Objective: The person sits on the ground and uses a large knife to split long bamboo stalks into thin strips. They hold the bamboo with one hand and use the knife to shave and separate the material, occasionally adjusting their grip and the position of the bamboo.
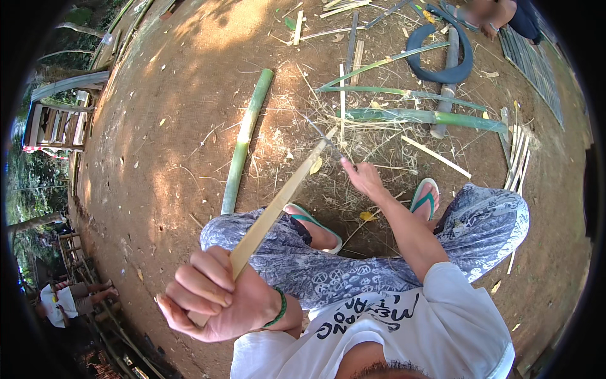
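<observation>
My left hand (214, 294) is closed around the near end of a long, pale bamboo strip (274, 211). The strip slants away from me, up and to the right, over my left leg. In my right hand (366, 180) is a knife (324, 138), its thin blade pointing to the far left. The blade lies across the strip close to its far end; whether it touches the strip I cannot tell. Most of the knife's handle is hidden by my fingers.
A green bamboo pole (247, 142) lies left of the strip. Ahead are thin shavings (385, 145), a split bamboo piece (467, 120), a dark rubber ring (413, 60) and a wooden post (449, 63). Another person (495, 12) is at far right. My sandalled feet (315, 230) flank the shavings.
</observation>
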`<act>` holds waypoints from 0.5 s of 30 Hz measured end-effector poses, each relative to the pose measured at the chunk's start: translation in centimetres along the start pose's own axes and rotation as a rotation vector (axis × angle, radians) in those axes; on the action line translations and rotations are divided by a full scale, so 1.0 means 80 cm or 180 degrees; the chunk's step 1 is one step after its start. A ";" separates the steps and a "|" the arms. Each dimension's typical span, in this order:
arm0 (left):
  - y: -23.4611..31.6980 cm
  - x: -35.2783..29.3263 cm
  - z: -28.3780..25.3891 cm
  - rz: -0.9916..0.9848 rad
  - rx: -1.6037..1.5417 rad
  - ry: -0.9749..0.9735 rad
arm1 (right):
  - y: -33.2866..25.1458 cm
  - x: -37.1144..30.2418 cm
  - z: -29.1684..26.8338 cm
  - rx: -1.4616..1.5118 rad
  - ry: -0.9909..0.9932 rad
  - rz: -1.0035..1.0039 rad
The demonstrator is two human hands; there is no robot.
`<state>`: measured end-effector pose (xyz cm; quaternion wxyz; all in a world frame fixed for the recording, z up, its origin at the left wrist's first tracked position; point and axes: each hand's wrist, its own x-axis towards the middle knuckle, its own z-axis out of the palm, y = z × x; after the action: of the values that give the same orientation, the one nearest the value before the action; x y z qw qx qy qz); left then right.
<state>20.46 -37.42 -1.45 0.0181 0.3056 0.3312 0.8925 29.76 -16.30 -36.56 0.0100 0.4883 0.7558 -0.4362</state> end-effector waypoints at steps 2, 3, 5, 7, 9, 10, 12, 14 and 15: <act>0.027 -0.009 -0.002 0.0059 0.0040 -0.0151 | -0.030 -0.024 -0.015 0.0105 -0.0139 -0.0409; 0.029 -0.013 -0.006 -0.0075 0.0072 -0.0404 | -0.043 -0.056 -0.038 0.0141 -0.0216 -0.0525; 0.031 -0.018 -0.011 -0.0307 0.0095 -0.0915 | -0.093 -0.126 -0.072 0.0255 -0.0550 -0.0905; 0.016 -0.023 -0.005 -0.0266 0.0190 -0.0657 | -0.107 -0.177 -0.074 0.0594 -0.0478 -0.1714; 0.011 -0.027 -0.003 -0.0262 0.0108 -0.0648 | -0.118 -0.199 -0.089 0.0863 -0.0646 -0.2007; 0.008 -0.032 0.000 -0.0150 -0.0029 -0.0281 | -0.118 -0.198 -0.089 0.0811 -0.0473 -0.2169; 0.010 -0.035 0.003 -0.0103 0.0111 -0.0272 | -0.098 -0.172 -0.076 0.0639 -0.0465 -0.1445; 0.006 -0.033 0.008 -0.0166 0.0141 -0.0430 | -0.051 -0.128 -0.052 0.0353 -0.0243 -0.0592; 0.004 -0.032 0.006 -0.0172 0.0178 -0.0521 | -0.055 -0.127 -0.055 0.0406 -0.0238 -0.0645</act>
<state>22.89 -37.99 -2.31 0.0607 0.3688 0.3616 0.8542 33.57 -21.40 -26.50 -0.0370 0.3924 0.7711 -0.5000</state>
